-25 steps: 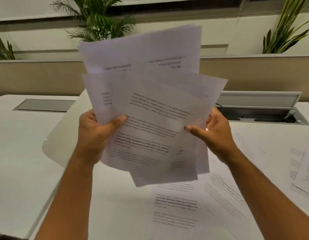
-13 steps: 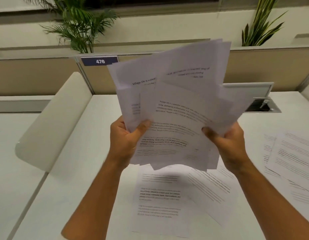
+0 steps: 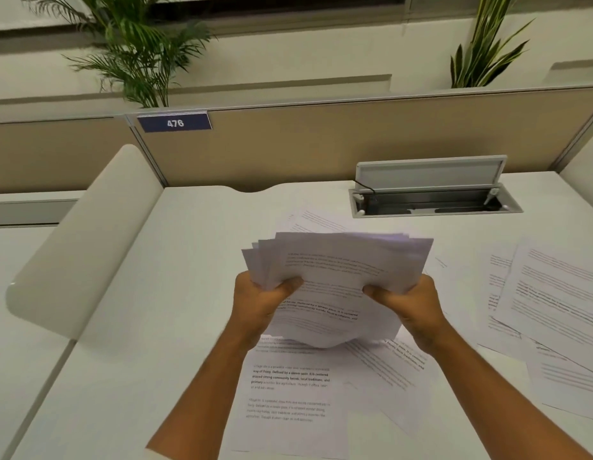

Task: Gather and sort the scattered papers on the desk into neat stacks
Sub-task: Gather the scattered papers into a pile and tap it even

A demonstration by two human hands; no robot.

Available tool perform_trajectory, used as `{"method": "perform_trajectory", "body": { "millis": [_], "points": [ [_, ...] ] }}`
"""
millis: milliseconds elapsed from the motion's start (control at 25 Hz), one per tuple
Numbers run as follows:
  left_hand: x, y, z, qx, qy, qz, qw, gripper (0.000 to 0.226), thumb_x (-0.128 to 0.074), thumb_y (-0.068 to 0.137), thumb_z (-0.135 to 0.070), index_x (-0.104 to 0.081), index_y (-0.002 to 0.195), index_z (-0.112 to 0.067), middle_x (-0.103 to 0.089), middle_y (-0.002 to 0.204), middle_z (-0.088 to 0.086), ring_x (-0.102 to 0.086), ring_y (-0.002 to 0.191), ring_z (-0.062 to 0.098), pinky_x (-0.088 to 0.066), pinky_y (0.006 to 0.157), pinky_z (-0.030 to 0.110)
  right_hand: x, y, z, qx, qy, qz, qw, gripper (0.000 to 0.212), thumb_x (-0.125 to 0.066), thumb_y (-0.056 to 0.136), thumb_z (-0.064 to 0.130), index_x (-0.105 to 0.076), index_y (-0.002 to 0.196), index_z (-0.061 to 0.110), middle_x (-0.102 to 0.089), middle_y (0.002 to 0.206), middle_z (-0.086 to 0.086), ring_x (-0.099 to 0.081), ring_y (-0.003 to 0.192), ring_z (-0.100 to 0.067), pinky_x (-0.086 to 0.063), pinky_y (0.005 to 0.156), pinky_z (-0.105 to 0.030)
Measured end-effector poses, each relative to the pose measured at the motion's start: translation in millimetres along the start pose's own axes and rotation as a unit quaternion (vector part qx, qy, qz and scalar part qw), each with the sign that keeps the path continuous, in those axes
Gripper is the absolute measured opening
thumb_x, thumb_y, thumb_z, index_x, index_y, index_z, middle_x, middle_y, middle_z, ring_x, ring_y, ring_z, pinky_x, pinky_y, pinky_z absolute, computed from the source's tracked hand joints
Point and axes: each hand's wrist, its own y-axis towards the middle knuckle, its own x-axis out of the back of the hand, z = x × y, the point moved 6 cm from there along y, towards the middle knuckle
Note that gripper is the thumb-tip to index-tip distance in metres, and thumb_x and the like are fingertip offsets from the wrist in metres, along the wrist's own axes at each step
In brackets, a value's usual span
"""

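A bundle of printed white papers point(image 3: 341, 270) is held low over the white desk point(image 3: 175, 293), its sheets fanned unevenly and its lower edge sagging toward the desk. My left hand point(image 3: 260, 302) grips the bundle's left side, thumb on top. My right hand point(image 3: 409, 305) grips its right side the same way. Loose printed sheets point(image 3: 288, 393) lie flat on the desk under my forearms. More scattered sheets point(image 3: 554, 293) overlap at the right, and one sheet point(image 3: 318, 220) peeks out behind the bundle.
An open cable box with a raised grey lid point(image 3: 431, 175) sits in the desk at the back right. A rounded white divider point(image 3: 86, 240) borders the desk on the left. A beige partition with a "476" label point(image 3: 174, 123) stands behind, plants above it.
Both hands have brought the bundle down from face height to just above the desk. The sheets have drawn closer together, and the view has tilted down.
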Motion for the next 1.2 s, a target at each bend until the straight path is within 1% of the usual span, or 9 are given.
{"method": "perform_trajectory", "body": {
  "millis": [80,200,280,440,600,760,1000,1080,1200],
  "points": [
    [0.3,3.3,-12.7,-0.026,-0.034,-0.001,0.999,0.043,-0.096,0.075,-0.035,-0.082,0.115,-0.031,-0.083,0.115,0.002,-0.080,0.104,0.025,-0.067,0.082,0.037,-0.3,4.0,13.7,0.027,0.020,-0.005,0.999,0.055,-0.096,0.063,0.044,-0.076,0.114,0.036,-0.079,0.110,-0.001,-0.075,0.100,-0.027,-0.066,0.073,-0.037],
    [-1.8,8.1,-21.2,-0.037,-0.074,0.010,0.997,0.048,-0.096,0.075,-0.035,-0.079,0.119,-0.026,-0.082,0.117,0.006,-0.079,0.107,0.028,-0.066,0.083,0.037,-0.9,7.9,29.0,0.057,0.045,0.019,0.997,0.068,-0.095,0.065,0.053,-0.069,0.125,0.033,-0.076,0.115,-0.003,-0.074,0.104,-0.027,-0.066,0.073,-0.036],
    [-1.9,7.8,-14.5,-0.020,-0.073,0.006,0.997,0.048,-0.095,0.073,-0.031,-0.079,0.118,-0.024,-0.083,0.114,0.007,-0.080,0.105,0.026,-0.065,0.082,0.032,0.5,5.8,24.0,0.048,0.052,0.026,0.997,0.069,-0.096,0.062,0.054,-0.070,0.123,0.035,-0.076,0.115,-0.003,-0.074,0.106,-0.025,-0.065,0.074,-0.034],
    [-10.8,-3.0,12.7,0.028,-0.029,0.028,0.999,0.058,-0.097,0.067,-0.035,-0.078,0.120,-0.020,-0.083,0.114,0.008,-0.079,0.106,0.028,-0.065,0.081,0.033,0.6,-3.9,-8.3,0.006,0.030,0.043,0.999,0.067,-0.099,0.058,0.051,-0.074,0.119,0.037,-0.079,0.116,-0.002,-0.076,0.107,-0.023,-0.065,0.078,-0.033],
    [-23.9,-13.4,26.9,0.046,-0.012,0.033,0.998,0.051,-0.097,0.069,-0.037,-0.081,0.117,-0.032,-0.083,0.113,0.002,-0.079,0.106,0.023,-0.066,0.080,0.033,-5.0,-7.5,-25.0,-0.021,0.026,0.040,0.999,0.068,-0.101,0.056,0.046,-0.078,0.117,0.029,-0.080,0.113,-0.004,-0.076,0.105,-0.024,-0.065,0.078,-0.036],
    [-34.7,-11.0,24.5,0.041,-0.021,0.040,0.998,0.047,-0.098,0.073,-0.038,-0.083,0.115,-0.025,-0.084,0.112,0.005,-0.081,0.103,0.025,-0.066,0.079,0.034,-13.4,-3.4,-12.8,0.009,0.017,0.027,0.999,0.054,-0.099,0.065,0.043,-0.079,0.113,0.027,-0.081,0.109,-0.005,-0.079,0.099,-0.026,-0.066,0.074,-0.039],
    [-15.1,-1.0,19.1,0.027,-0.035,0.018,0.999,0.037,-0.092,0.074,-0.032,-0.083,0.110,-0.026,-0.084,0.112,0.005,-0.081,0.099,0.024,-0.065,0.078,0.031,10.2,-1.1,-7.2,0.008,0.019,0.016,1.000,0.060,-0.097,0.061,0.051,-0.077,0.114,0.032,-0.081,0.112,-0.001,-0.077,0.102,-0.023,-0.065,0.076,-0.033],
    [-23.0,-5.0,22.0,0.036,-0.034,0.026,0.998,0.039,-0.092,0.073,-0.033,-0.084,0.111,-0.027,-0.084,0.111,0.005,-0.081,0.100,0.024,-0.065,0.078,0.031,4.1,-2.6,-12.3,-0.003,0.021,0.026,0.999,0.061,-0.098,0.061,0.048,-0.077,0.115,0.031,-0.080,0.112,-0.003,-0.077,0.103,-0.023,-0.065,0.077,-0.034],
    [-40.4,-12.2,25.0,0.039,-0.006,0.023,0.999,0.036,-0.092,0.076,-0.035,-0.084,0.111,-0.031,-0.084,0.108,0.001,-0.081,0.099,0.022,-0.066,0.074,0.031,-11.0,-4.1,-14.4,-0.006,0.024,0.037,0.999,0.050,-0.095,0.068,0.039,-0.079,0.115,0.028,-0.081,0.111,-0.005,-0.078,0.102,-0.026,-0.066,0.078,-0.040]
  ]
}}
